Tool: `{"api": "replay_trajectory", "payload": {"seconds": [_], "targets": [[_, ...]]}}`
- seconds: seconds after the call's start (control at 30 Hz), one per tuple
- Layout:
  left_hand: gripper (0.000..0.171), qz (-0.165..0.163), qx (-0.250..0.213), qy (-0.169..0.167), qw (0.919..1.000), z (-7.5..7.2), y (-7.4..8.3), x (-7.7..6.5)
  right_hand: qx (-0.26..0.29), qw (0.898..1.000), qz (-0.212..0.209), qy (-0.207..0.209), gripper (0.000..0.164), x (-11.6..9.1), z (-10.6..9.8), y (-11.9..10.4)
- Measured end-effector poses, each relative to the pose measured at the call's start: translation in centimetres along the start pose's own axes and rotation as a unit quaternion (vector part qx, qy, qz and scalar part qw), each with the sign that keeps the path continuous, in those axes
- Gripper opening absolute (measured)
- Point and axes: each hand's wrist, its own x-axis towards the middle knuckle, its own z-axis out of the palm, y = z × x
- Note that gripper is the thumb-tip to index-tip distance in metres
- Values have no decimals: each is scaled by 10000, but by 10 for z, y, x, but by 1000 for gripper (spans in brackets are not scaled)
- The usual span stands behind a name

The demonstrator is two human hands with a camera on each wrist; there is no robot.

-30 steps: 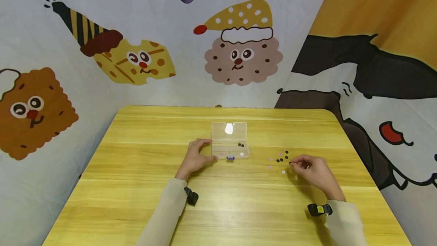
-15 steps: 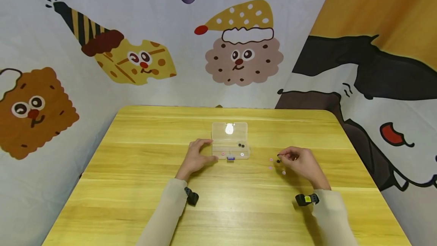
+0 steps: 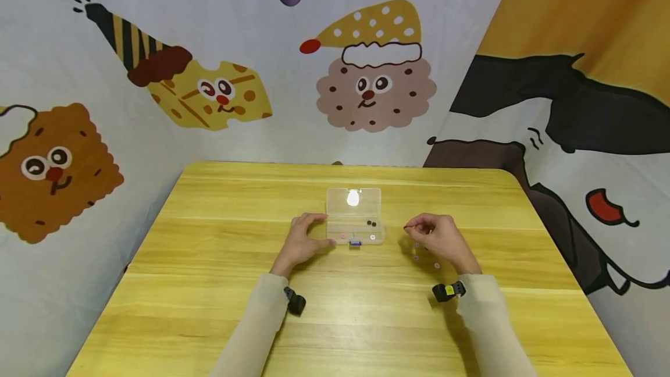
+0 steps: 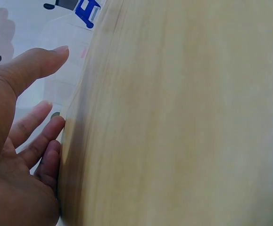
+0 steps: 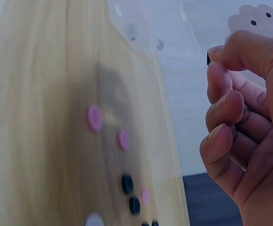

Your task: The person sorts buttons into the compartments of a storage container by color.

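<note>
The right hand (image 3: 439, 238) has moved nearer the box (image 3: 355, 213), fingertips (image 5: 218, 77) pinching a black button (image 5: 209, 58).

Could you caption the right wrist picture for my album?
A right hand pinches a small black piece, while pink discs, black discs and a white disc lie on the wooden table.

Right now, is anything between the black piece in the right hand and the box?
Nothing visible: only tabletop lies between the black piece in the right hand and the box. The lid is open on the far side; the left hand is at the opposite end.
</note>
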Motion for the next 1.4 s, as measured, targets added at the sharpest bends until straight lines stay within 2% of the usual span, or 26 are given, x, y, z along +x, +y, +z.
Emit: {"api": "replay_trajectory", "payload": {"seconds": [0.57,0.77,0.97,1.4], "targets": [[67,10,-23,37,10000,1,-3,1,77,9994,-333,-113,5,37,37,-17],[68,-47,-57,-15,10000,1,-3,1,162,9995,-201,-198,5,47,47,-22],[70,-90,-102,-72,9999,0,-1,0,166,9992,-1,-370,7,54,51,-26],[70,-115,-75,-82,9999,0,0,0,-26,9981,41,-609,8,59,55,-26]]}}
